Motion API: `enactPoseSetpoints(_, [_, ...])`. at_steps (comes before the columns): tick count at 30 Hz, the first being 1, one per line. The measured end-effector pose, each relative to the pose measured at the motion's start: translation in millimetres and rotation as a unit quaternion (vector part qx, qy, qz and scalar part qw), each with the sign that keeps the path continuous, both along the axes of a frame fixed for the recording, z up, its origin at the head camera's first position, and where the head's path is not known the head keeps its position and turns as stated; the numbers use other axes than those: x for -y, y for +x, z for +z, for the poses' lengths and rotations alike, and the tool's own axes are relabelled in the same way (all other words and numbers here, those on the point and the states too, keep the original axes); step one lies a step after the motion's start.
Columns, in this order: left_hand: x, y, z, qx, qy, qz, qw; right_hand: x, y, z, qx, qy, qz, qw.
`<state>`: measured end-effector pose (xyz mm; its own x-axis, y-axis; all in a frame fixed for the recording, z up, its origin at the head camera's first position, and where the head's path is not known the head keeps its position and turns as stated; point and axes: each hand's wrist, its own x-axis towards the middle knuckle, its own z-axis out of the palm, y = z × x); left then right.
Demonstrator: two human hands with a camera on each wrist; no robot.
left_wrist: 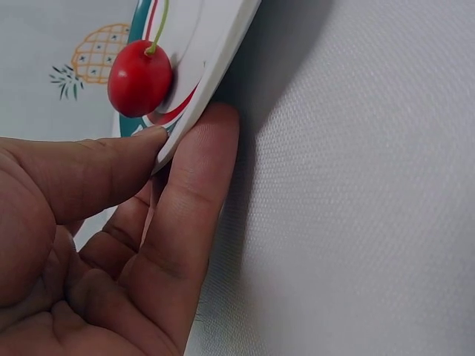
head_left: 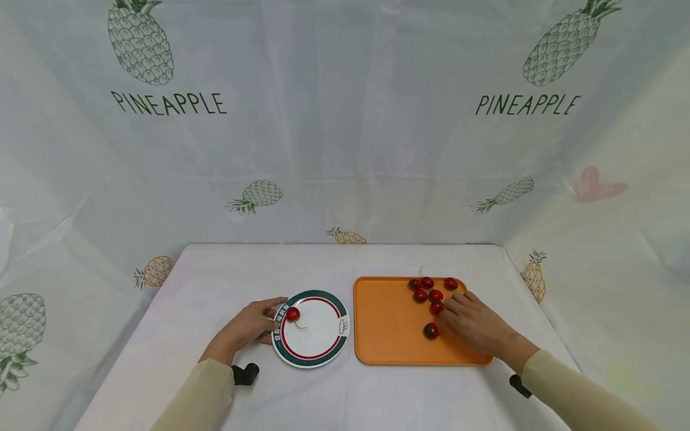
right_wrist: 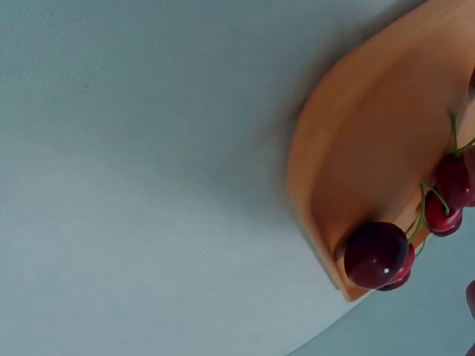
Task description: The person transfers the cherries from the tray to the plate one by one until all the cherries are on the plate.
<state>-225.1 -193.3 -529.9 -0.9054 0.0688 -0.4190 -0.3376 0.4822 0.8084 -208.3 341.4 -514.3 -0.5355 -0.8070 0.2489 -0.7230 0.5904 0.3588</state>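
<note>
My left hand (head_left: 252,323) pinches the left rim of a round white plate (head_left: 318,329) with a green border. In the left wrist view the thumb (left_wrist: 96,174) lies on top of the rim and a finger (left_wrist: 197,170) underneath. One red cherry (left_wrist: 139,79) with a green stem sits on the plate near the thumb. Over the right side of an orange tray (head_left: 385,323), my right hand (head_left: 477,320) reaches down, fingertips right at a cherry (head_left: 436,307). Whether it grips that cherry I cannot tell; the right wrist view shows only a sliver of finger (right_wrist: 471,298).
Several more cherries cluster at the tray's back right, among them a red one (head_left: 435,296) and one in the far corner (head_left: 450,283). A dark cherry (head_left: 431,331) lies apart, nearer the front. The plate and tray stand side by side on a white-covered table (head_left: 259,269).
</note>
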Motion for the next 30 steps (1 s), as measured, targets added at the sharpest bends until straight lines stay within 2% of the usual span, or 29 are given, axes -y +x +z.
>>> enactPoseSetpoints(6, [0.0,-0.9,0.4,0.005,-0.001,0.005,1.0000,-1,-1.9,-4.2,0.010,0.018,0.001,0.9998])
enactPoseSetpoints(16, [0.1,-1.3,0.1,-0.001,0.003,-0.003,1.0000,2,-1.3,-7.9,0.000,0.047,-0.010,0.9989])
enactPoseSetpoints(23, [0.3,-1.1,-2.2,-0.002,0.001,-0.001,1.0000,7,1.3,-9.7,0.028,0.023,-0.013,0.9992])
enactPoseSetpoints(30, [0.6,0.2,0.0,-0.007,0.001,-0.003,1.0000,23,0.1,-12.4,0.022,0.003,-0.011,0.9997])
